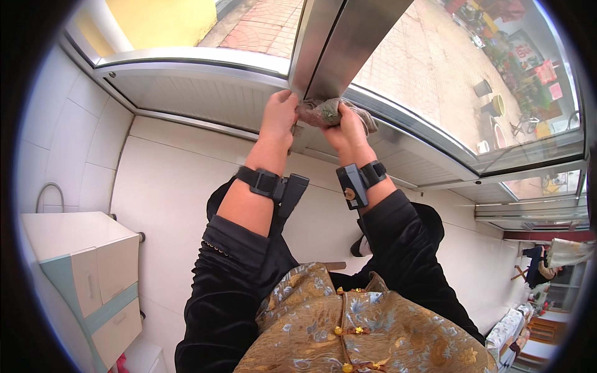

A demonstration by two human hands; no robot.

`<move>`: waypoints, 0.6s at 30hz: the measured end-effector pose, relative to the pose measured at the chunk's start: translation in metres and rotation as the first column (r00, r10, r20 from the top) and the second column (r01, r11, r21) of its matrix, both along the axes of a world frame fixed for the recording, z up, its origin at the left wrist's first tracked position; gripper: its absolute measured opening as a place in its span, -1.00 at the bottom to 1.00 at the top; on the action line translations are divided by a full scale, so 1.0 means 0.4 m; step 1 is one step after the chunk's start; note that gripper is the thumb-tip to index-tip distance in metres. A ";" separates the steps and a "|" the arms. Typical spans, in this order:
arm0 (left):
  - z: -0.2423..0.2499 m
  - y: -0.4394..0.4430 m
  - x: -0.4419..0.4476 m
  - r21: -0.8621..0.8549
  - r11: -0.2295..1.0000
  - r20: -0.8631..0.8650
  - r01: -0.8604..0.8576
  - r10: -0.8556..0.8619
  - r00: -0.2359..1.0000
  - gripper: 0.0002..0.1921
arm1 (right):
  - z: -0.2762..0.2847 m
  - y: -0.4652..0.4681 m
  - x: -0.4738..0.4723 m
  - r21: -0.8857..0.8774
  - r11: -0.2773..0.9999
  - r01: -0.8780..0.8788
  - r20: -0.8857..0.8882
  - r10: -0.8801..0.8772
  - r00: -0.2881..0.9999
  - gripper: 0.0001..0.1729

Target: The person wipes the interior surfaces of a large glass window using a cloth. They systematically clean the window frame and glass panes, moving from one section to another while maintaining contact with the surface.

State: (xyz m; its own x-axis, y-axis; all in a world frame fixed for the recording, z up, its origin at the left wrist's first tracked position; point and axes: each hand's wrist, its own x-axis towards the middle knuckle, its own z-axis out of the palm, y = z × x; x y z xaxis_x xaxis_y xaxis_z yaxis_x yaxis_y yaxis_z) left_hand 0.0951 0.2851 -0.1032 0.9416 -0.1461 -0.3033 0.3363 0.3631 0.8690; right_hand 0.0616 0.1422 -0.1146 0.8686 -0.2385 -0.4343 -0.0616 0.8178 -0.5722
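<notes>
A brownish-grey, damp-looking cloth (322, 113) is bunched against the foot of a metal door post (347, 44), where two glazed panels meet. My right hand (349, 130) grips its right part, thumb on top, and a loose fold hangs past the fingers. At the cloth's left end is my left hand (279, 116), curled and close against the metal frame. Its fingertips are hidden, so I cannot tell whether it grips the cloth or the frame edge. Black strapped devices sit on the left forearm (270, 184) and right forearm (357, 184).
White ribbed lower panels (196, 93) run under the glass (419, 74). A pale cabinet (107, 275) on casters stands at left on the tiled floor (158, 186). Far right, a person (536, 265) sits near a cloth-covered piece of furniture (506, 328). Pots (483, 87) show through the glass.
</notes>
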 end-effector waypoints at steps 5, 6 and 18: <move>0.005 -0.003 0.008 -0.018 1.000 -0.017 -0.013 0.013 1.000 -0.56 | -0.009 -0.051 -0.028 0.040 0.999 0.023 -0.003 -0.023 1.000 -0.65; 0.004 -0.006 0.008 -0.009 1.000 -0.020 -0.015 0.015 1.000 -0.55 | -0.008 -0.078 -0.042 0.092 0.995 0.041 -0.008 -0.040 0.999 -0.66; -0.005 -0.008 -0.013 -0.014 1.000 -0.023 0.013 -0.014 1.000 -0.50 | -0.088 -0.513 -0.246 -0.080 0.979 0.187 -0.014 -0.188 0.982 -0.73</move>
State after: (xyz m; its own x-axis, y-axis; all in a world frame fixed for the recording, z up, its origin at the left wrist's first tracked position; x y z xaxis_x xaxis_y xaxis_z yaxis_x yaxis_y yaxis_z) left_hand 0.0900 0.2821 -0.1051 0.9322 -0.1632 -0.3231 0.3614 0.3704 0.8557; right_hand -0.0370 -0.0629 -0.1500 0.7961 -0.4301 -0.4257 0.0760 0.7689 -0.6349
